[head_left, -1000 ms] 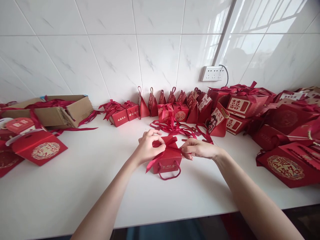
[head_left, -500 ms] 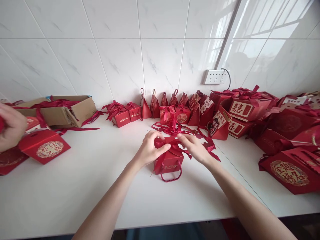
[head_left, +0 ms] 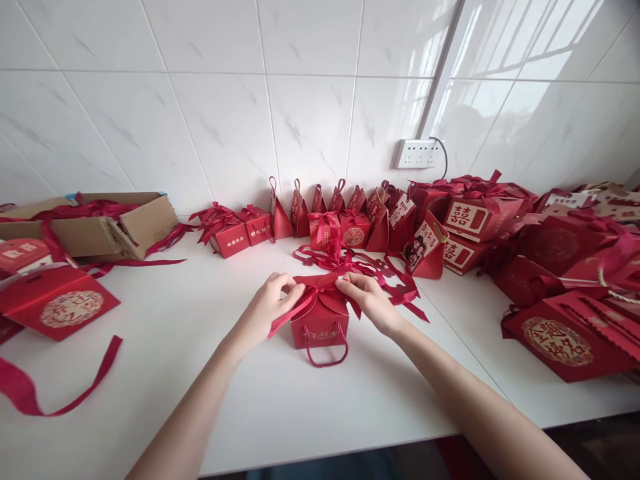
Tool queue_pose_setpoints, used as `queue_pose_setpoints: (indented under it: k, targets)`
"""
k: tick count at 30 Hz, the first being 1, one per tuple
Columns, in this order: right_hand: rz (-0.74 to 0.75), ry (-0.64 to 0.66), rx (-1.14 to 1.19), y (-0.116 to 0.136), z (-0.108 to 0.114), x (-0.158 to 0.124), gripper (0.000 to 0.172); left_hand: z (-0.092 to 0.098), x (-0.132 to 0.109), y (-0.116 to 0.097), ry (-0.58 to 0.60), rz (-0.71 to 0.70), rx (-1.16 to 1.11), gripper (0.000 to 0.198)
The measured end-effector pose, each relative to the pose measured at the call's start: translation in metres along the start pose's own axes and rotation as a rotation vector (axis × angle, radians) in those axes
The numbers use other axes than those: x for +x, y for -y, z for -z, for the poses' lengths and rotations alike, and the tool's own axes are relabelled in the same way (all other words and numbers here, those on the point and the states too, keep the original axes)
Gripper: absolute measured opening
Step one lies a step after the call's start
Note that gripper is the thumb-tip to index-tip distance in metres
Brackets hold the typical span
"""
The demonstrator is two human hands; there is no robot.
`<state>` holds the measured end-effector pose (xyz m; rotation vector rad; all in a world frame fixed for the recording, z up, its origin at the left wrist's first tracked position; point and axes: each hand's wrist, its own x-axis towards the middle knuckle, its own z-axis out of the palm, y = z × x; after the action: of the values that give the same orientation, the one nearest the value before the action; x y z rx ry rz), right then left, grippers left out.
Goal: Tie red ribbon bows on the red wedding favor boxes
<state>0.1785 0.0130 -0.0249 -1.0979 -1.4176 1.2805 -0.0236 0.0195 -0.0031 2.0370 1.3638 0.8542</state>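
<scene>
The red rope-handled gift box (head_left: 320, 323) stands on the white tabletop (head_left: 170, 320), right of the open cardboard carton (head_left: 90, 237) and nearer me. My left hand (head_left: 265, 303) and right hand (head_left: 373, 301), apart, each pinch its satin ribbon (head_left: 327, 285) between thumb and fingers.

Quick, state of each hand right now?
Left hand: closed, pinching the red ribbon left of its knot.
Right hand: closed, thumb and fingers pinching the red ribbon right of it.
</scene>
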Motion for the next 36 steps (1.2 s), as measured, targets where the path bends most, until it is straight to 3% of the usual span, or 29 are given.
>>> queue_pose_setpoints:
  k: [6, 11, 17, 22, 24, 28, 30, 36]
  targets:
    - [-0.005, 0.004, 0.167, -0.006, 0.001, 0.002, 0.040, -0.018, -0.004, 0.010, -0.214, -0.001, -0.047, 0.023]
    - [0.019, 0.017, 0.247, -0.011, 0.004, 0.006, 0.037, -0.021, -0.004, 0.011, -0.241, -0.018, -0.064, 0.021]
    - [-0.053, -0.009, 0.352, -0.010, 0.003, 0.008, 0.034, -0.024, -0.003, 0.013, -0.276, -0.037, -0.073, 0.020]
    - [0.100, -0.090, 0.015, -0.005, 0.008, 0.005, 0.035, -0.018, -0.003, 0.010, -0.290, -0.119, -0.073, 0.005]
    - [0.211, -0.121, -0.113, -0.003, 0.010, 0.002, 0.035, -0.014, -0.005, 0.004, -0.280, -0.139, -0.102, 0.008]
    - [0.462, 0.051, -0.426, -0.002, 0.008, -0.004, 0.069, -0.006, -0.007, -0.011, -0.275, -0.082, -0.123, 0.030]
    - [0.515, 0.124, -0.531, -0.002, 0.007, -0.006, 0.082, -0.004, -0.006, -0.018, -0.274, -0.058, -0.045, 0.033]
    - [0.572, 0.088, -0.634, -0.005, 0.005, -0.007, 0.083, -0.005, -0.008, -0.029, -0.305, -0.135, 0.280, 0.025]
